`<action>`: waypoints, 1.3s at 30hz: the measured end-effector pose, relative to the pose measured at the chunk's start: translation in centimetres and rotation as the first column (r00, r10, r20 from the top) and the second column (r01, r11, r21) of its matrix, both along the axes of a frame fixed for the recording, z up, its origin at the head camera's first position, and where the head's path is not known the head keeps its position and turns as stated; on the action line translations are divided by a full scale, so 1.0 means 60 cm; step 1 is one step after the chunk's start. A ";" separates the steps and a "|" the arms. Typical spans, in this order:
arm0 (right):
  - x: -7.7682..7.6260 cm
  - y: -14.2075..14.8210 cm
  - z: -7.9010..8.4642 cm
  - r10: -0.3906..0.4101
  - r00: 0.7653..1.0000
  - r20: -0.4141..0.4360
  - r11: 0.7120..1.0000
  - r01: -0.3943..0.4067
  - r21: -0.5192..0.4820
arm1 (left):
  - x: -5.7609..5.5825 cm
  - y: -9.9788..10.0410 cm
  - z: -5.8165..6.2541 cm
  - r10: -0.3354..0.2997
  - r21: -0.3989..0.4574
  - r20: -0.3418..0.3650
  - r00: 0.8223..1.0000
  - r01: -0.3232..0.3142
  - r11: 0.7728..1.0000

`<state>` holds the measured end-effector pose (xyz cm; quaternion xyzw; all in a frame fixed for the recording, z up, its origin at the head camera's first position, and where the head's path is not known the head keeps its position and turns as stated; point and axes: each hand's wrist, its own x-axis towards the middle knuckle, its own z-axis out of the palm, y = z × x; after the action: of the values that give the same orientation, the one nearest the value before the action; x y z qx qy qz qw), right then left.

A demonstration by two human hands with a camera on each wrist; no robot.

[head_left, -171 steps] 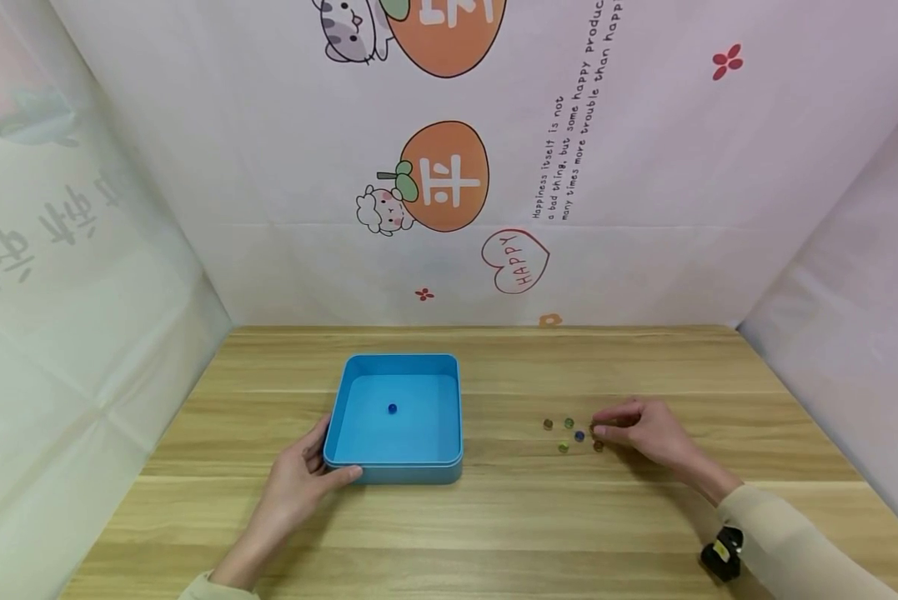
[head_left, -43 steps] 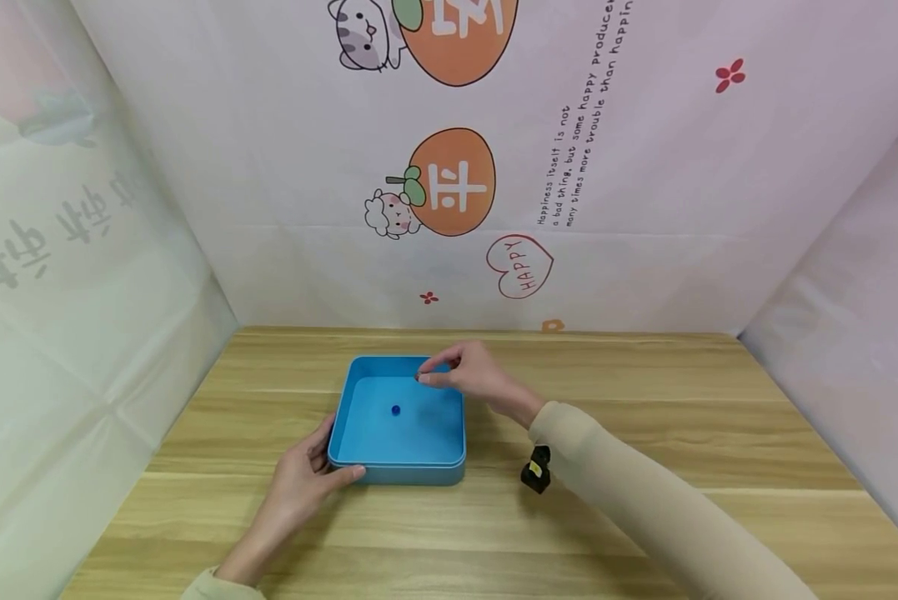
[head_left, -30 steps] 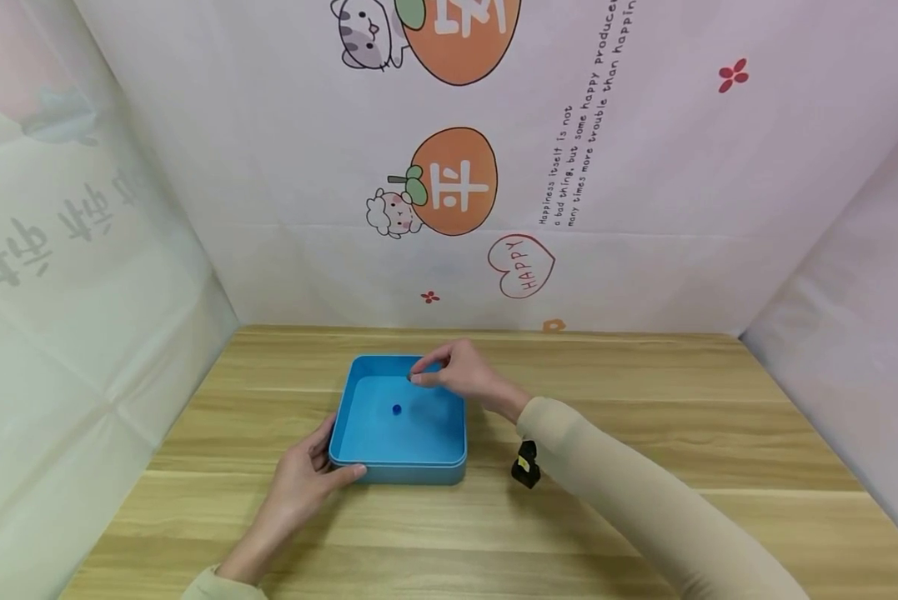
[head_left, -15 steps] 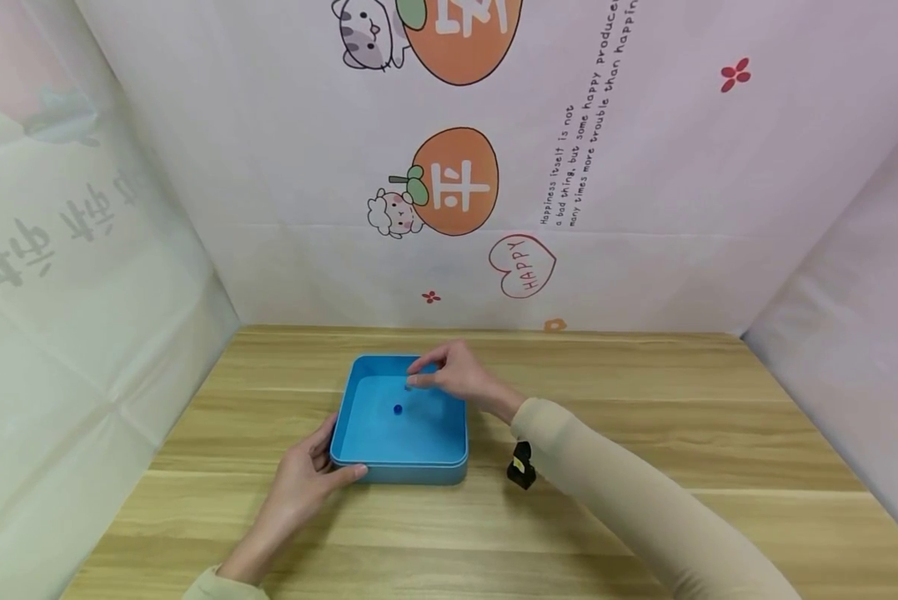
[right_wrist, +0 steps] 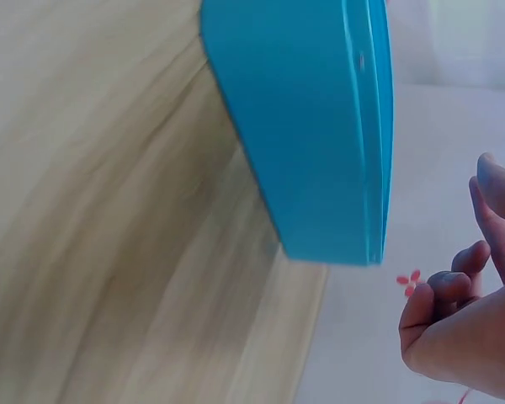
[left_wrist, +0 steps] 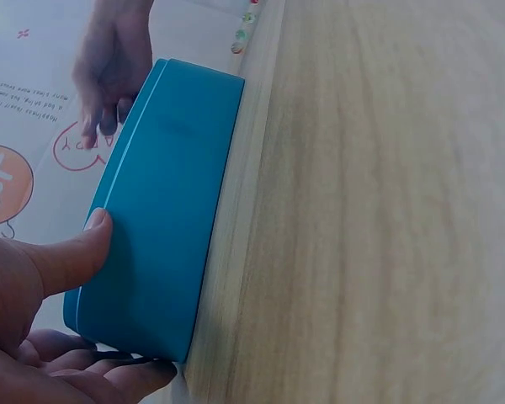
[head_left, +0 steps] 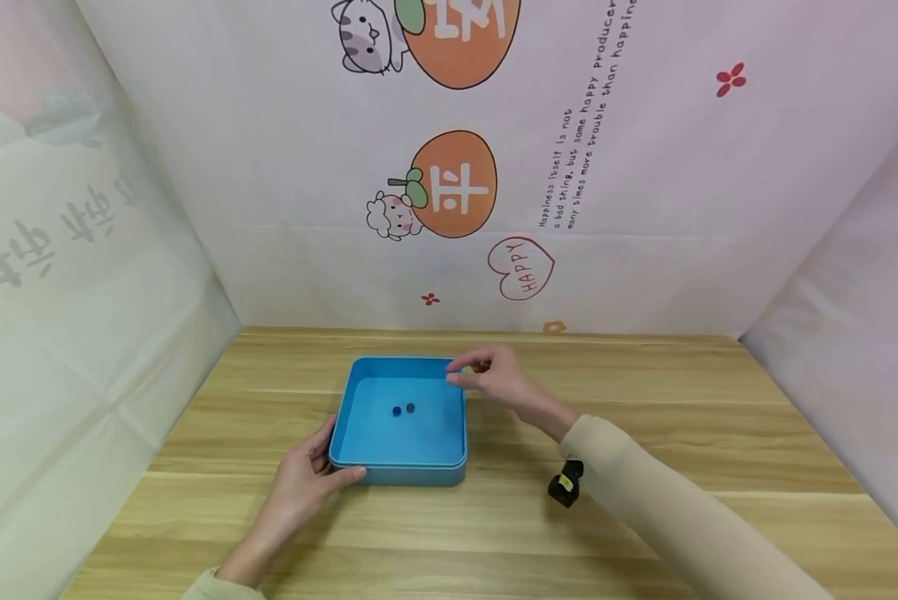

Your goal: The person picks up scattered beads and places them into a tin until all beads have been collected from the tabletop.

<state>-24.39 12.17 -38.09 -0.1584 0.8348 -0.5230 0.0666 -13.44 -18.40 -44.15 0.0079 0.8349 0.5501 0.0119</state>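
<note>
My left hand (head_left: 302, 483) grips the near-left corner of a square blue box (head_left: 398, 474), thumb on the front wall and fingers round the left side. Two small glass marbles lie side by side on the box floor, a blue marble (head_left: 397, 411) and a darker greyish marble (head_left: 410, 408). Over the box's right rim hovers my right hand (head_left: 503, 382), thumb and forefinger apart with nothing between them. In the right wrist view its other fingers (right_wrist: 449, 286) curl loosely. Several more marbles (left_wrist: 240, 38) lie on the table beyond the box in the left wrist view; my right arm hides them from the head view.
A black device with a yellow label (head_left: 564, 485) hangs at the right sleeve (head_left: 666, 500). The wooden table (head_left: 388, 542) ends at a printed white cloth wall (head_left: 328, 275) behind, with cloth at both sides.
My right hand went from the marbles on the table leftward over the box and let a marble go into it. It has since drawn back right; my left hand stays on the box.
</note>
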 end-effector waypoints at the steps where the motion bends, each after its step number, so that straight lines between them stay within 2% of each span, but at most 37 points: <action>1: 0.003 0.009 -0.002 -0.005 1.000 0.004 1.000 0.005 -0.005 | 0.000 0.000 -0.001 0.000 -0.001 0.000 1.000 0.000 1.000; 13: 0.034 0.099 -0.018 -0.084 0.996 0.007 0.996 0.084 -0.024 | -0.003 0.002 -0.002 -0.013 -0.032 0.006 1.000 0.013 0.999; 23: 0.054 0.156 -0.037 -0.079 0.997 0.002 0.994 0.079 -0.076 | -0.001 0.001 -0.001 -0.008 -0.033 0.005 1.000 0.008 0.999; 31: 0.074 0.198 -0.047 -0.057 0.998 0.034 0.993 0.060 -0.097 | 0.000 0.001 -0.001 -0.005 -0.030 0.007 1.000 0.005 1.000; 39: 0.088 0.238 -0.057 -0.059 0.997 0.042 0.996 0.061 -0.060 | -0.001 0.001 -0.001 0.003 -0.023 0.004 1.000 -0.003 1.000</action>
<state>-19.10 26.43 -41.52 -0.1249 0.8212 -0.5533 0.0626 -13.49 -18.36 -44.19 0.0056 0.8411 0.5406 0.0127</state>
